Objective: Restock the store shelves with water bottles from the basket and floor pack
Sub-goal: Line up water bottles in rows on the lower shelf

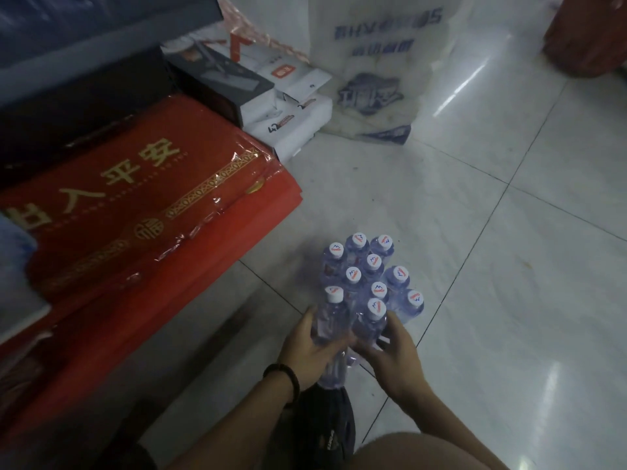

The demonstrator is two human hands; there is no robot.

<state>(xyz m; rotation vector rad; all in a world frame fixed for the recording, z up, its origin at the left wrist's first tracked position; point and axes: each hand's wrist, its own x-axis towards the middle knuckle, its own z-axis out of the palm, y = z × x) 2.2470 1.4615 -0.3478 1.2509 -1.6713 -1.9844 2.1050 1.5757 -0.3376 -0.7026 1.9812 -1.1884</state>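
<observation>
On the floor (509, 266) in front of me, just beside the front edge of the stacked red mats (135, 205), stands the floor pack (373, 266), ten caps showing. My left hand (305, 344) is curled round the near-left bottle (334, 317), and my right hand (395, 354) is wrapped round the near-right bottle (371, 327). I see no shelf or basket from here, so I cannot tell what has been stocked. With this much of the pack standing, I judge most of the job is left.

For moving, the mats hem me in on the left. The boxes (288, 113) and the white bag (373, 69) block the far side. To my right the floor lies open, so that looks like the way to lift and turn.
</observation>
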